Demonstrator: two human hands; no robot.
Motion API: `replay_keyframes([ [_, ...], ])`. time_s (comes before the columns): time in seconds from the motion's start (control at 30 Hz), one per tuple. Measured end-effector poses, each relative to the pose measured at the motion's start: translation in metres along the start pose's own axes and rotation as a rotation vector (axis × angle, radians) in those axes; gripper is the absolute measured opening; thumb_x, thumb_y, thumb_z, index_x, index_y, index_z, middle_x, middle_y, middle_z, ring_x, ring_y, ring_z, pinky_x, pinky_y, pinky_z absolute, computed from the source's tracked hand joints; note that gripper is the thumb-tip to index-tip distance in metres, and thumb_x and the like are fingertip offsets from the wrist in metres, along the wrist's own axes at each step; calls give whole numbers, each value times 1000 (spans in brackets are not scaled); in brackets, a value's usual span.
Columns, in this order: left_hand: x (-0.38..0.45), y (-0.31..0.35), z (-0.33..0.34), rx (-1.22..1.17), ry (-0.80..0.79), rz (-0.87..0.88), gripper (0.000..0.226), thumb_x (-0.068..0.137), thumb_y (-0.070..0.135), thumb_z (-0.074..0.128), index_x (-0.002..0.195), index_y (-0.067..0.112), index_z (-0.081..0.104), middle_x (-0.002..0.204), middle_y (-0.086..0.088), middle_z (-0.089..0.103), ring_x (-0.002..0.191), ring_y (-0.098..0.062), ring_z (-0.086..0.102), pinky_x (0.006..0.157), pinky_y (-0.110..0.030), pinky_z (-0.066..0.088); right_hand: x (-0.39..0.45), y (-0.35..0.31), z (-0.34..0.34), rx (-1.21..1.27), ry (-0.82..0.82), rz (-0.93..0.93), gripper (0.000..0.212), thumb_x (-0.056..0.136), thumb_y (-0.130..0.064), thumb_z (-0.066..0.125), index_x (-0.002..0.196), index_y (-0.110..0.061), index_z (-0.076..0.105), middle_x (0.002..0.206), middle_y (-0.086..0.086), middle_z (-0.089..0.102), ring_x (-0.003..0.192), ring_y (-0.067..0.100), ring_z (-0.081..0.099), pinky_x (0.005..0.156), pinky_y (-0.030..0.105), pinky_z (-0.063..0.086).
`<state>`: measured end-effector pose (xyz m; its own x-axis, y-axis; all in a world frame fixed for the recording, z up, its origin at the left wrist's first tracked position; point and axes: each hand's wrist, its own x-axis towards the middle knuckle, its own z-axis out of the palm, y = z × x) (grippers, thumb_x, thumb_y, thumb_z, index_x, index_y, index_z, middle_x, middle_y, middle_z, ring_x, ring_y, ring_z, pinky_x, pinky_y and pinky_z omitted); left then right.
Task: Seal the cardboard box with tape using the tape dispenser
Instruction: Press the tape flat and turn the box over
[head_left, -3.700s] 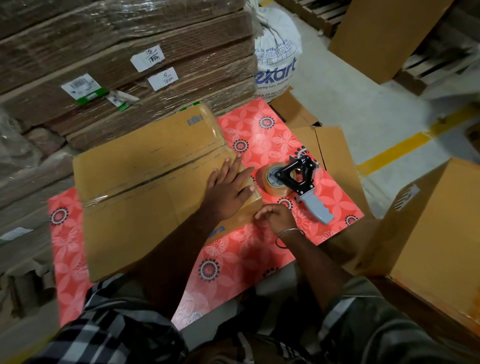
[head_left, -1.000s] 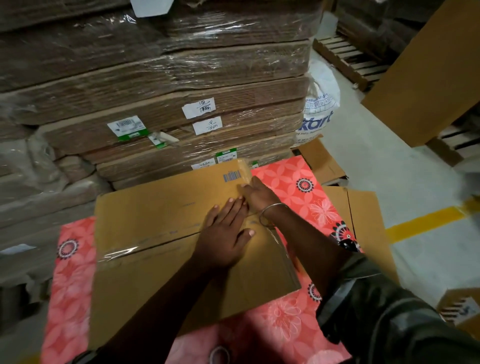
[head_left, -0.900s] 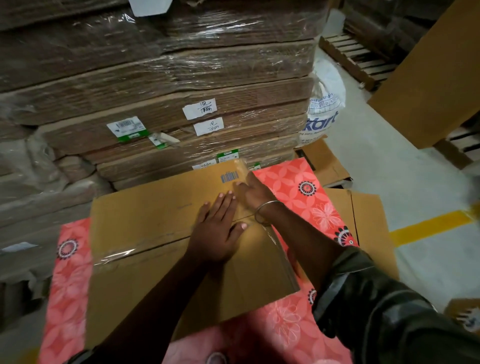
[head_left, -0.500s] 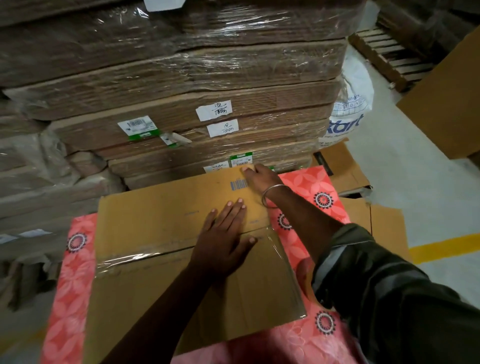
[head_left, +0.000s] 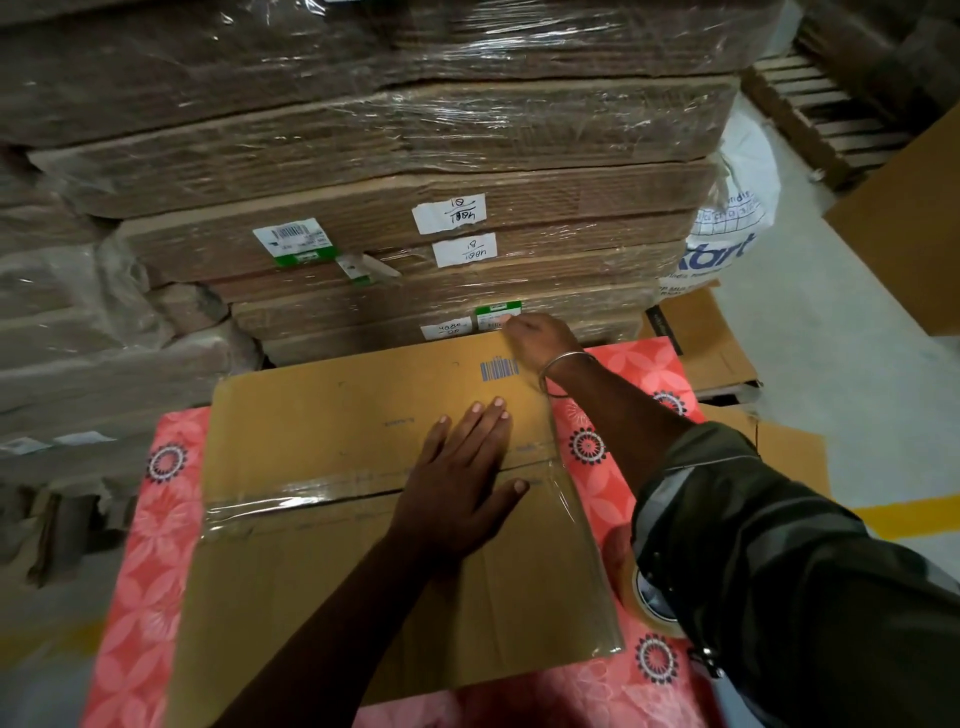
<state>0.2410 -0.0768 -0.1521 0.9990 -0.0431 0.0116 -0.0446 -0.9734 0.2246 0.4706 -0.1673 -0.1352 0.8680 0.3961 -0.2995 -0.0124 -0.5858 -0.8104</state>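
Box (head_left: 332, 545) on mat (head_left: 156, 545); wrapped stack (head_left: 415, 171) behind; tape roll (head_left: 649, 597) right of box.

A big wrapped stack of cardboard (head_left: 415, 171) stood right behind the box (head_left: 363, 415), so there was almost no room past its far edge. The left hand (head_left: 457, 493) lay flat on the box top. The right arm (head_left: 613, 410) crossed the right side. The pink tabletop (head_left: 161, 525) on the left was open. The tape roll (head_left: 649, 597) sat by the box's right edge.
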Motion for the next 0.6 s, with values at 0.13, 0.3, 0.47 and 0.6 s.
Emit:
replay_keyframes([
  [0.13, -1, 1, 0, 9, -8, 5, 76, 103, 65, 31, 164, 22, 18, 174, 6, 6, 160, -11, 0, 126, -51, 14, -3, 21, 3, 101, -51, 46, 42, 85, -65, 57, 101, -28, 70, 111, -3, 71, 107, 19, 64, 102, 38, 47],
  [0.3, -3, 2, -4, 10, -28, 10, 77, 103, 66, 27, 165, 22, 16, 174, 6, 6, 160, -11, -1, 127, -50, 12, -12, 22, -5, 97, -13, 114, 69, 80, -76, 50, 120, -22, 68, 122, 0, 70, 113, 22, 64, 105, 42, 46],
  [0.47, -4, 2, -8, -15, -54, 2, 77, 102, 66, 28, 165, 22, 15, 174, 6, 5, 160, -11, -1, 128, -50, 11, -26, 18, 1, 170, -62, 30, 60, 99, -61, 44, 138, -19, 60, 145, 5, 58, 132, 19, 52, 107, 29, 32],
  [0.6, -2, -1, -10, -51, -95, 4, 78, 102, 66, 30, 165, 24, 13, 174, 8, 2, 160, -10, -2, 128, -50, 9, -2, 48, 8, 263, -93, 126, 104, 66, -100, 40, 129, -22, 68, 136, 4, 66, 124, 24, 62, 114, 44, 39],
])
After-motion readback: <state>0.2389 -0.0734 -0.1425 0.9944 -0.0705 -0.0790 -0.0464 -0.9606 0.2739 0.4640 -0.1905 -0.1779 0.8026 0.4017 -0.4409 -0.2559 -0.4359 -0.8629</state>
